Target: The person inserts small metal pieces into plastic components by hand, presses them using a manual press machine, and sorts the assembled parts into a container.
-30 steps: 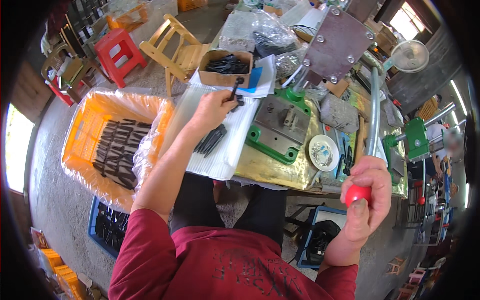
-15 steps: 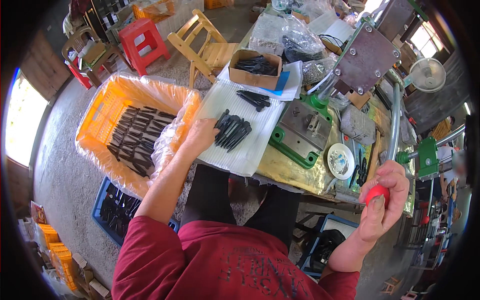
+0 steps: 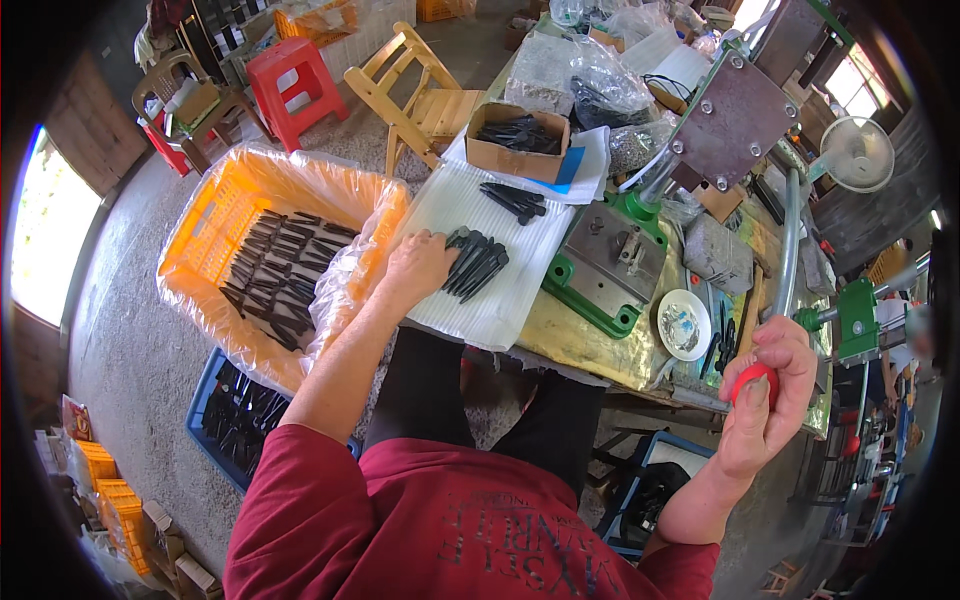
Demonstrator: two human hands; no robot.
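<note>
My left hand (image 3: 420, 268) lies at the left side of a pile of slim black handle-like pieces (image 3: 480, 266) on a white foam sheet (image 3: 480, 325). Its fingers are curled down against the pile; their tips are hidden, so what they hold cannot be made out. My right hand (image 3: 765, 400) is wrapped round a red ball knob (image 3: 752, 382) at the end of a lever. A green hand press (image 3: 605, 262) with a steel plate stands between the two hands. A few more black pieces (image 3: 512, 200) lie farther up the sheet.
An orange crate (image 3: 205, 225) lined with clear plastic holds rows of black pieces at the left. Below it sits a blue crate (image 3: 205, 400). Behind the sheet stands a cardboard box (image 3: 515, 158) of black pieces. A white bowl (image 3: 684, 325) is right of the press.
My left hand has moved slightly right, farther onto the pile, and covers more of its left edge. The right hand stays on the red knob. The whole view has shifted a little.
</note>
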